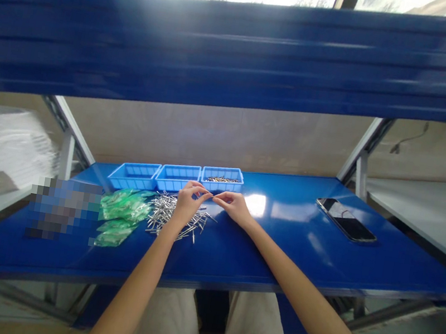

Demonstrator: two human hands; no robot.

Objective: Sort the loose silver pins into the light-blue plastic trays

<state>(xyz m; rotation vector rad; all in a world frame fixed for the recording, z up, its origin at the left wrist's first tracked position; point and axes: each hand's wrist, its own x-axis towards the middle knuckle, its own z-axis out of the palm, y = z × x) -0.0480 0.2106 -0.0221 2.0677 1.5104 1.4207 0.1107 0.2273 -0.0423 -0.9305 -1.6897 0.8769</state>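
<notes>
My left hand (189, 202) hangs over a heap of thin silver metal rods (163, 211) on the blue table. Its thumb and forefinger are pinched together. From the right, my right hand (235, 205) meets it, also in a pinch, and the fingertips of both hands nearly touch. Whatever sits between those fingertips is too small to name. Just behind the hands stands a light blue plastic tray (222, 186) with thin brownish and metallic pieces in it. Part of the rod heap is hidden by my left hand and forearm.
Two more blue trays, a middle one (177, 187) and a left one (134, 184), join the row. Green plastic bags (125, 208) lie left of the rods, beside a blurred-out patch. A phone (345, 219) rests at the right. A blue shelf (239, 62) spans above the table.
</notes>
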